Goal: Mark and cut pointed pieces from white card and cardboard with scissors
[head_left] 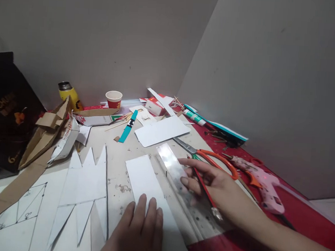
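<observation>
My left hand (138, 229) lies flat, fingers together, on the near end of a long white card strip (143, 175) on the table. My right hand (209, 181) rests on a clear plastic ruler (172, 161) that lies just right of the strip, fingertips spread on it. A thin red pen (205, 192) lies between that hand's fingers. Orange-handled scissors (211, 156) lie just beyond the right hand.
A pink glue gun (263, 182) lies on the red mat (306, 221) at right. A white card sheet (161, 131), a teal strip (127, 127), a paper cup (114, 98), a yellow flask (69, 93), cardboard pieces (46, 133) and zigzag-cut white card (87, 181) surround the hands. Walls stand close behind and at right.
</observation>
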Available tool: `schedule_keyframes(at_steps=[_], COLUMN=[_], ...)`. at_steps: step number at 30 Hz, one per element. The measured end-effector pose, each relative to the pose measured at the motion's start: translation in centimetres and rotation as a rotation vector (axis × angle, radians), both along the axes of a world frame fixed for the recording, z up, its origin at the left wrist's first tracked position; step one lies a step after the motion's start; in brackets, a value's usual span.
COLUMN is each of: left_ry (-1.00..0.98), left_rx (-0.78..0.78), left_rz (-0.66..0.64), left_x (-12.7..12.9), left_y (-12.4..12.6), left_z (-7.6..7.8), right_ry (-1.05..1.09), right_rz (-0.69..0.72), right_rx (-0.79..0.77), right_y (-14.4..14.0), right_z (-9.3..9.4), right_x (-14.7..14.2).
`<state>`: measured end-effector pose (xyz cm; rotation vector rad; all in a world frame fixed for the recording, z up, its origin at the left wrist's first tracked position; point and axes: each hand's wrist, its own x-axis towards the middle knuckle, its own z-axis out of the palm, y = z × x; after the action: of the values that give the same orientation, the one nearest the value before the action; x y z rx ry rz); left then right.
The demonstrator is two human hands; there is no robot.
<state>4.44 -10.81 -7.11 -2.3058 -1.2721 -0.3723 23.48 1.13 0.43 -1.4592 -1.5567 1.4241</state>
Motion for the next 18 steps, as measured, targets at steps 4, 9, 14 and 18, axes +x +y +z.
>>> schedule_keyframes(at_steps=[4,9,14,18], left_ry=[0.048,0.04,-0.01,-0.1], left_rx=[-0.038,-0.013,0.059,0.091], left_rz=[-0.003,-0.02,-0.147,-0.182], left_x=[0.2,0.2,0.0,0.1], left_y=[-0.5,-0.4,-0.2,-0.1], left_z=[0.1,0.9,2.0,2.6], right_ry=[-0.052,-0.211,-0.304,-0.413], right_rz=[0.022,0.068,0.125,0.19], right_rx=[0.104,0.209,0.364,0.467], right_y=[0.3,0.5,0.8,1.2], right_z=[-0.7,-1.0,-1.6,-2.3], right_x=[0.8,1.0,1.1,1.6])
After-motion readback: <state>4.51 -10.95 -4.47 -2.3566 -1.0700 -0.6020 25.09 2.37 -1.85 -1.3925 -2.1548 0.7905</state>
